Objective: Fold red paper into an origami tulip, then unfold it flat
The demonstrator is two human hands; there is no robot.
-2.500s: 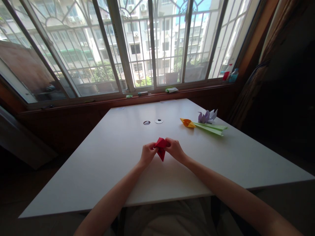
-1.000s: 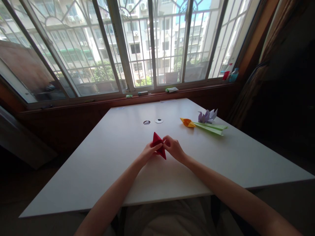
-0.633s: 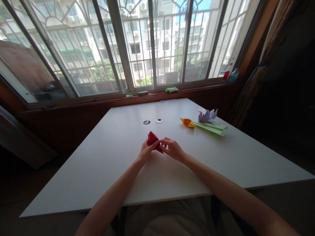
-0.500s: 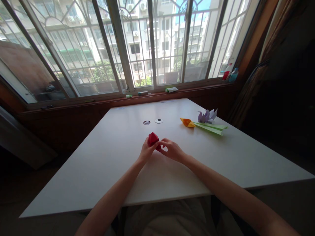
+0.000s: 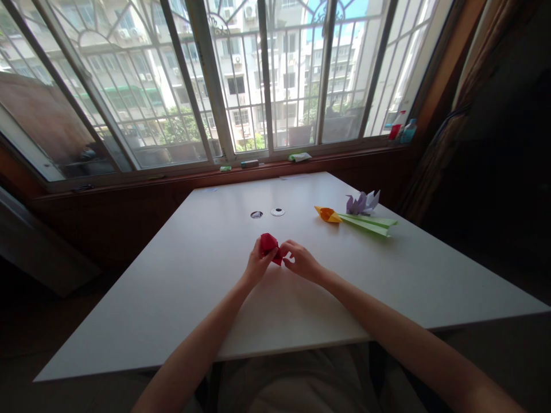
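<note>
A folded red paper piece (image 5: 268, 241) is held just above the near middle of the white table. My left hand (image 5: 257, 265) grips it from the left, the thumb across its near side and the fingers partly hidden behind it. One red corner points down on the right. At that right side is my right hand (image 5: 300, 261), fingers curled, with a gap between thumb and forefinger. Its fingertips are at the paper's edge; whether they touch it I cannot tell.
On the white table (image 5: 181, 287), to the right, lie a yellow folded paper boat shape (image 5: 328, 214), green paper strips (image 5: 368, 223) and purple folded paper (image 5: 362, 202). Two round table holes (image 5: 256, 214) are ahead of my hands. Small items line the windowsill (image 5: 275, 166).
The red paper has turned slightly in my left hand, and its lower right corner now shows more. My right thumb and fingers have drawn slightly away to the right.
</note>
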